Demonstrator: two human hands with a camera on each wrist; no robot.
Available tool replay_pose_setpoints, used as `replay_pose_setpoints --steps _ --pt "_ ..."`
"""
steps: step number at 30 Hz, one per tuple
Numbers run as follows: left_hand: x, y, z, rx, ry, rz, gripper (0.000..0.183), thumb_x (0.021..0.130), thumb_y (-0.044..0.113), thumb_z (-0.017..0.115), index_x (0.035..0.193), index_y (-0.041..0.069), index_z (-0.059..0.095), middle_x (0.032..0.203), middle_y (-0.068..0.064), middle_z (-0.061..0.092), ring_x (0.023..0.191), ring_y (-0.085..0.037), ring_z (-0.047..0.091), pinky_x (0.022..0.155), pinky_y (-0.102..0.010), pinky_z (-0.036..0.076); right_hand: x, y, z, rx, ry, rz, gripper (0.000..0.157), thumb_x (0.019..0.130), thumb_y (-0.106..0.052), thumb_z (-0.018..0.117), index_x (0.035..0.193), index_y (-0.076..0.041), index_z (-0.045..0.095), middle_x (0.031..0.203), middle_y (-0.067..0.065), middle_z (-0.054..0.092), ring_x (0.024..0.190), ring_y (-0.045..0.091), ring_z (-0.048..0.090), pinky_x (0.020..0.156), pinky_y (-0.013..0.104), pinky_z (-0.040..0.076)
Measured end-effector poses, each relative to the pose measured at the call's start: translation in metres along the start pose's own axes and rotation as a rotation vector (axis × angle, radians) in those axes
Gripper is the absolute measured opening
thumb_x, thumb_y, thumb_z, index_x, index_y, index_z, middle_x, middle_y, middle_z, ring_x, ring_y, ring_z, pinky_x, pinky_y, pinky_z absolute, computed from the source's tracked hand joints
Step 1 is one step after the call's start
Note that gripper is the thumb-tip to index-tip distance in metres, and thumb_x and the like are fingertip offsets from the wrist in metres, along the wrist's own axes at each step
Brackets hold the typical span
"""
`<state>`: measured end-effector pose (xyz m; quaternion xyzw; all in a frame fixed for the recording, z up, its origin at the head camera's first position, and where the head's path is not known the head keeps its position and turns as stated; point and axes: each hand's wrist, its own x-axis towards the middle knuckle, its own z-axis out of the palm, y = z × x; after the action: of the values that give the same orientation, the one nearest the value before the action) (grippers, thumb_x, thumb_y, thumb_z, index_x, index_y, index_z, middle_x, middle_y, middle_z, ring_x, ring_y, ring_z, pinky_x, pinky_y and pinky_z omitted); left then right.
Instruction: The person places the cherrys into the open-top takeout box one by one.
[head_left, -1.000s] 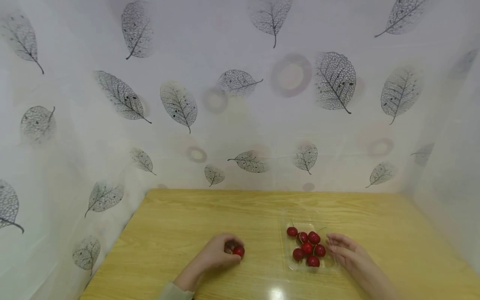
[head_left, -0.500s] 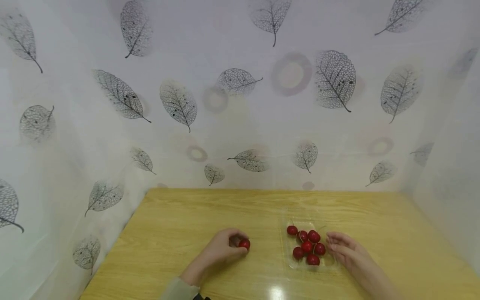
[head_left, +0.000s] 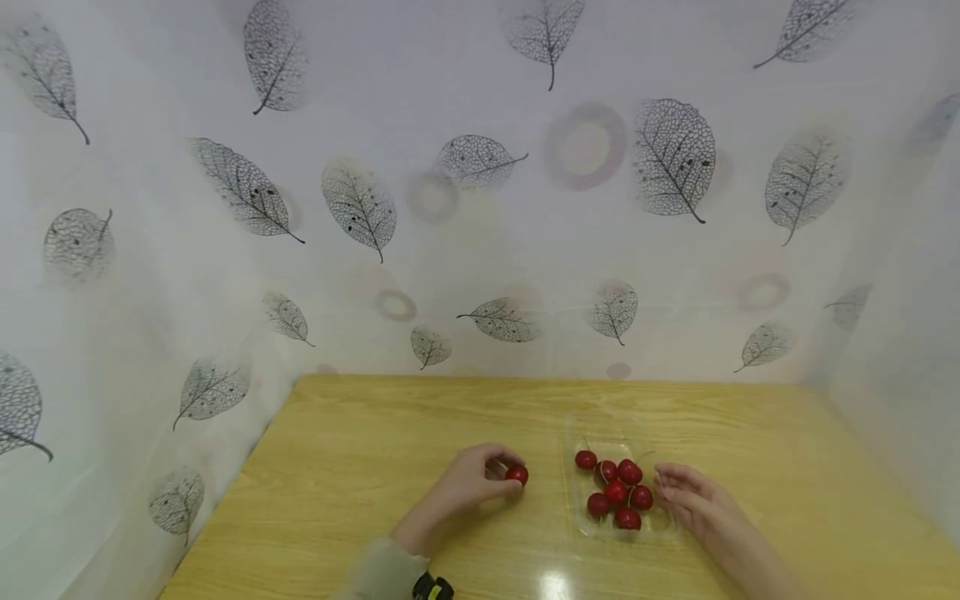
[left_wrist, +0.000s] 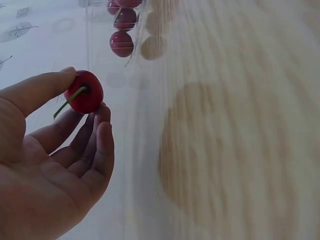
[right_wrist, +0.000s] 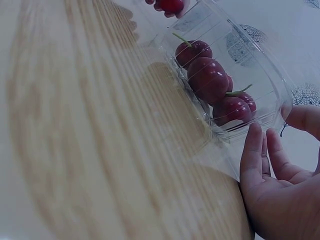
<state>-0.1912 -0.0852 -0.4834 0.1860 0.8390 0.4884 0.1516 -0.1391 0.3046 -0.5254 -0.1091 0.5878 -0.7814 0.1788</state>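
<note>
In the head view, my left hand [head_left: 480,479] pinches a red cherry [head_left: 517,475] between thumb and fingers, a little left of a clear plastic container [head_left: 573,517]. Its short green stem [left_wrist: 70,101] shows in the left wrist view. Several dark red cherries [head_left: 615,492] lie inside the container, some with stems. At the container's right end is my right hand [head_left: 705,508], holding its edge with thumb and fingertips. The right wrist view shows this hand [right_wrist: 285,175] at the clear wall [right_wrist: 277,80], cherries [right_wrist: 207,80] behind the plastic.
A yellow wood-grain table [head_left: 360,433] carries everything. Behind it and along both sides hangs pale sheeting printed with dark leaves [head_left: 675,158]. A dark band with a yellow mark [head_left: 432,587] sits at the left sleeve [head_left: 386,571].
My left hand has carried its cherry rightward and slightly away from me, closer to the container. The right hand and the container have stayed in place.
</note>
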Motion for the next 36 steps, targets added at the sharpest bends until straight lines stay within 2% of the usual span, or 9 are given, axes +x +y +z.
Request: replay_pose_setpoints --steps 7,15,25,36 --pt "0.014 0.013 0.009 0.008 -0.002 0.035 0.027 0.092 0.014 0.082 0.118 0.008 0.076 0.108 -0.009 0.076 0.094 -0.013 0.067 0.083 -0.025 0.057 0.000 -0.001 -0.001 -0.004 0.002 0.009 0.037 0.111 -0.001 0.043 0.127 -0.028 0.062 0.130 -0.018 0.067 0.120 -0.003 0.065 0.104 0.012 0.052" --pt "0.029 0.030 0.018 0.006 -0.002 0.061 0.026 0.093 0.016 0.082 0.117 0.009 0.076 0.108 -0.007 0.077 0.091 -0.009 0.066 0.079 -0.020 0.056 -0.001 0.002 -0.002 0.031 -0.019 -0.008 0.040 0.111 0.001 0.041 0.127 -0.028 0.063 0.130 -0.017 0.067 0.121 -0.002 0.066 0.105 0.013 0.052" --pt "0.044 0.051 0.028 0.014 -0.015 0.107 0.028 0.092 0.016 0.082 0.119 0.010 0.077 0.109 -0.006 0.078 0.088 -0.003 0.066 0.079 -0.017 0.056 0.001 0.003 -0.003 0.060 -0.045 -0.039 0.045 0.111 0.003 0.038 0.127 -0.028 0.065 0.131 -0.016 0.068 0.122 -0.002 0.066 0.105 0.013 0.052" --pt "0.056 0.063 0.041 -0.026 -0.021 0.096 0.027 0.091 0.013 0.083 0.117 0.009 0.077 0.115 -0.010 0.078 0.088 -0.005 0.066 0.076 -0.017 0.056 -0.001 0.002 -0.001 0.038 -0.019 -0.035 0.043 0.111 0.001 0.040 0.127 -0.030 0.065 0.130 -0.017 0.068 0.120 -0.002 0.067 0.104 0.013 0.052"
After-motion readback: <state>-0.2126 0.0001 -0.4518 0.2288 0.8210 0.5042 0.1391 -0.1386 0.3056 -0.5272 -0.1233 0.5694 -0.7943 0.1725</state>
